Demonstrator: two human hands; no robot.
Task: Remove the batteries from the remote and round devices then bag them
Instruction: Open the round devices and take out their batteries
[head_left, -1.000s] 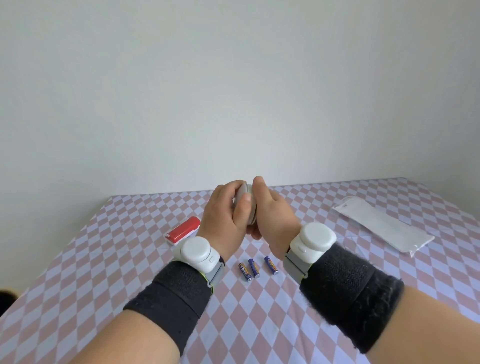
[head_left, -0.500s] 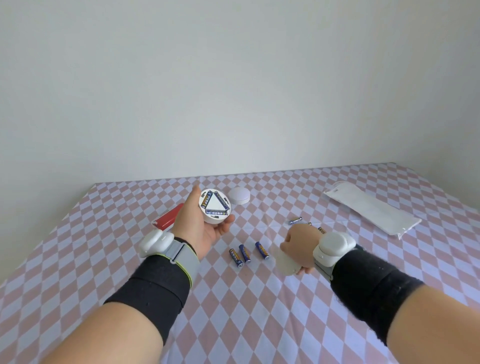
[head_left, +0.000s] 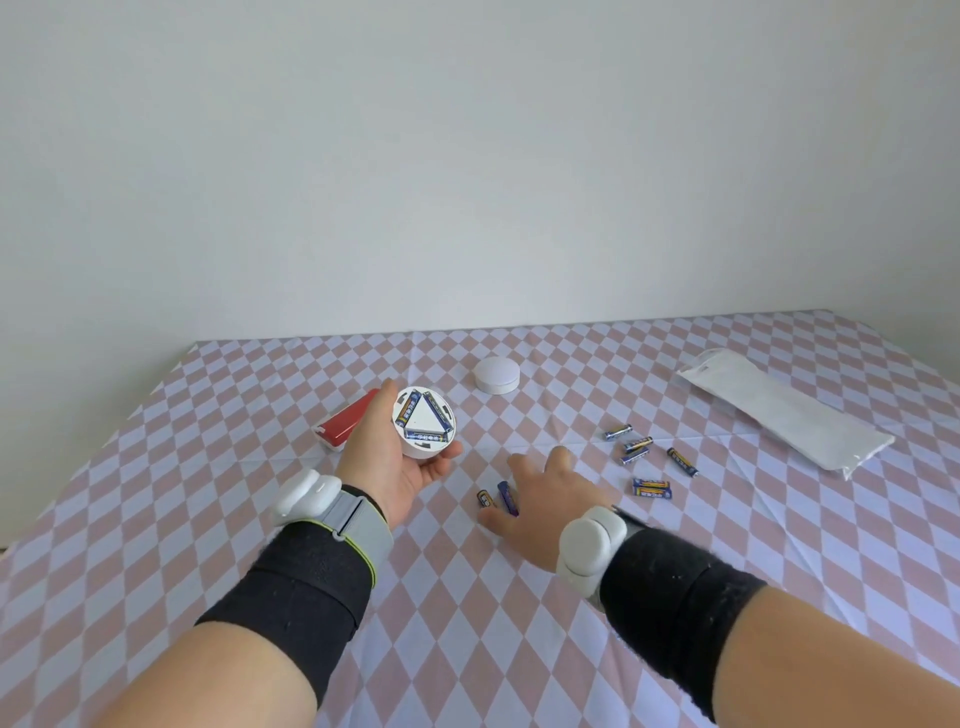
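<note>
Head view: left hand (head_left: 390, 470) holds round device (head_left: 425, 425) inside table (head_left: 208, 467) edges.

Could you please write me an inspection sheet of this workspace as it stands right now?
Surface: table under a flat pink-and-white checked cloth.
Job's things: open round device showing three batteries set in a triangle, held in the left hand; closed round device on the cloth behind it; red remote partly hidden behind the left hand; several loose batteries scattered at right; pair of batteries beside the right hand; plastic bag lying flat, far right.
Clutter: nothing seen.
Grippers: left hand cradles the open round device; right hand palm down, fingers spread at the cloth.
Cables: nothing seen.
Surroundings: plain white wall.
</note>
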